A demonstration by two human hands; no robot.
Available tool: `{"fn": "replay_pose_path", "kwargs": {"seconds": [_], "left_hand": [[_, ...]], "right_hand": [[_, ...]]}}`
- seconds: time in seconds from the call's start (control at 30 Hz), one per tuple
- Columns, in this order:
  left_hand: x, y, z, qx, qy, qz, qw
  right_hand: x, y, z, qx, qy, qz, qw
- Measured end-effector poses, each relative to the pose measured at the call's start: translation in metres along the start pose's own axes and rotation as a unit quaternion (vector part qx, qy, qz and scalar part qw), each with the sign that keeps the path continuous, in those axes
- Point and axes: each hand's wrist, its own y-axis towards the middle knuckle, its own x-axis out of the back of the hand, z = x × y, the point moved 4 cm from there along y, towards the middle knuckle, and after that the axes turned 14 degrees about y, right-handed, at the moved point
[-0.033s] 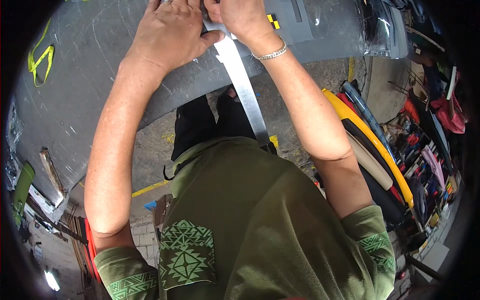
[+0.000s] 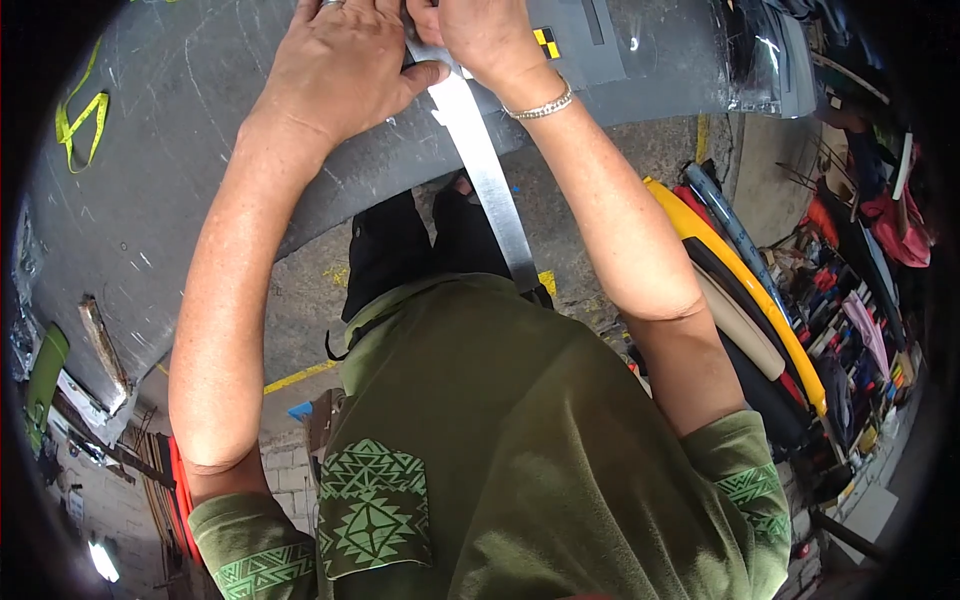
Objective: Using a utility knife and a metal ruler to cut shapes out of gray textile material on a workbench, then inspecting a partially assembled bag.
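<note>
A long metal ruler (image 2: pixel 490 180) lies across the front edge of the dark grey work table (image 2: pixel 180 110), its near end jutting out towards my body. My left hand (image 2: pixel 345 65) rests flat with fingers stretched forward and the thumb reaching onto the ruler's edge; the fingertips are cut off by the top of the picture. Close beside it, my right hand (image 2: pixel 485 40) is curled closed above the ruler's far part. Whatever its fingers hold, if anything, is hidden. Under and beside that hand lies a flat grey sheet (image 2: pixel 590 60) with a slot in it.
A small yellow-and-black checked marker (image 2: pixel 546 42) is by my right wrist. A yellow measuring tape (image 2: pixel 90 130) lies at the table's left. Clear plastic (image 2: pixel 755 60) covers something at the right end. Rolls of material, one yellow (image 2: pixel 745 270), stand on the right beside cluttered goods.
</note>
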Motion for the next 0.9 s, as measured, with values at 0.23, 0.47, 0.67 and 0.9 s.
{"fn": "replay_pose_path", "kwargs": {"seconds": [0.23,0.47,0.67,0.9], "left_hand": [[0.029,0.019,-0.003,0.018,0.000,0.241,0.970],[-0.024,-0.018,0.017,-0.070,-0.411,-0.194,0.888],[0.019,0.017,-0.004,0.010,-0.017,0.213,0.977],[-0.012,0.007,-0.001,0.050,0.003,0.072,0.996]], "right_hand": [[0.005,0.005,-0.005,0.065,0.127,-0.057,0.988],[-0.007,0.008,-0.006,0.182,0.200,-0.132,0.954],[-0.014,0.015,-0.033,0.107,0.193,-0.135,0.966],[0.053,0.036,0.018,-0.275,0.607,-0.106,0.738]]}}
